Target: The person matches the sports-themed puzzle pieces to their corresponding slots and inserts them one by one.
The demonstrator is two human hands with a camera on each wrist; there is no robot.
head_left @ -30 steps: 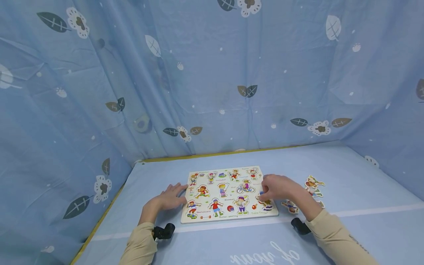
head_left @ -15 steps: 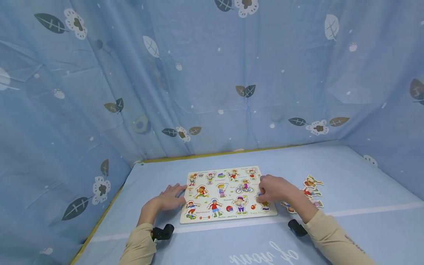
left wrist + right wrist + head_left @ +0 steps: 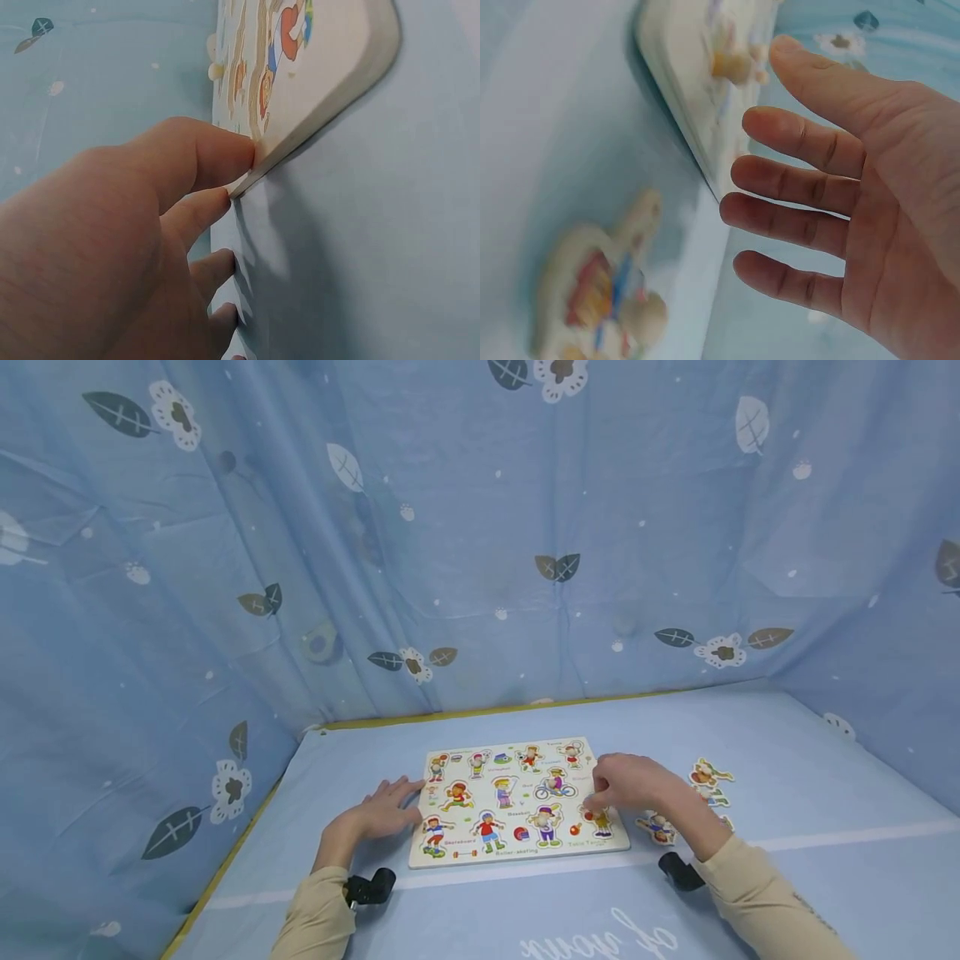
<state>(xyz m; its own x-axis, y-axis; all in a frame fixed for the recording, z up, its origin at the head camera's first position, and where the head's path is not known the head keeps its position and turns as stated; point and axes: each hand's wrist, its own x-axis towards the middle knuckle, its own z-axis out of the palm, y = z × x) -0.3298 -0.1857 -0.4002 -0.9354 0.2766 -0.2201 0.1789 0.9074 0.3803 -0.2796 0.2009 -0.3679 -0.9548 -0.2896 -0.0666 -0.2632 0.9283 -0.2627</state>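
A wooden knob puzzle board [image 3: 525, 852] with cartoon sports figures lies flat on the cloth-covered table. My left hand [image 3: 390, 808] rests at its left edge; in the left wrist view the thumb [image 3: 225, 154] touches the rim and the other fingers reach down beside it. My right hand [image 3: 628, 783] hovers over the board's right edge. Its fingers [image 3: 795, 180] are spread and loosely extended in the right wrist view, apart from a knobbed piece [image 3: 731, 67]. That figure piece [image 3: 602, 827] sits in the lower right corner of the board, partly covered by the hand.
Several loose puzzle pieces [image 3: 708, 772] lie right of the board, some behind my right forearm; one piece [image 3: 658, 829] is close to the board's edge. A patterned blue curtain [image 3: 480, 527] hangs behind the table. Black wrist cameras [image 3: 371, 885] sit under both wrists.
The right hand held a figure piece tilted over the lower right corner, pressed it down there, and has now let go and risen slightly. The left hand has stayed at the board's edge.
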